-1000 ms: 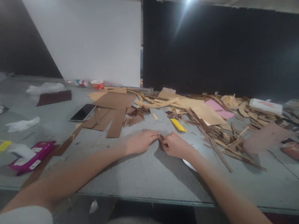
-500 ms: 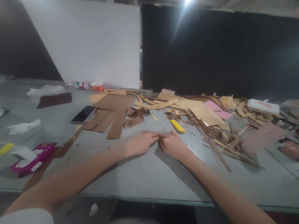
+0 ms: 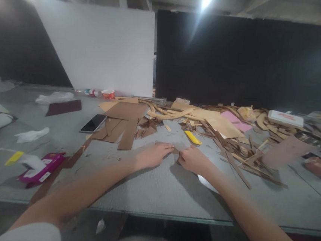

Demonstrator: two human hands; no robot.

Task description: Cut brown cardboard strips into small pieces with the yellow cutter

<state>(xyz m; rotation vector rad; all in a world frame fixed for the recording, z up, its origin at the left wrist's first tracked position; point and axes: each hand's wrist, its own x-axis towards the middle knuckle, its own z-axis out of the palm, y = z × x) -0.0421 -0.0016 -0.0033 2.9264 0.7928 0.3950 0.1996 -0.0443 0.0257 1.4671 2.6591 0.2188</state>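
One brown strip [image 3: 175,151], bridging my left hand [image 3: 155,156] and right hand [image 3: 193,159].
Fingers narrow on both sides, pinching it; I am apparently working it, next move likely calling for even grip. Yellow tool [image 3: 192,137] lying beyond, on grey table [image 3: 154,195].

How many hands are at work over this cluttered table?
2: the left hand, at the left end of a small brown piece, and the right hand, at its right end, nearer the yellow object. No others show.

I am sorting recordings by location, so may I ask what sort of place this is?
Probably a craft workshop: the wide grey table bears flat brown sheets and a loose heap of narrow strips.
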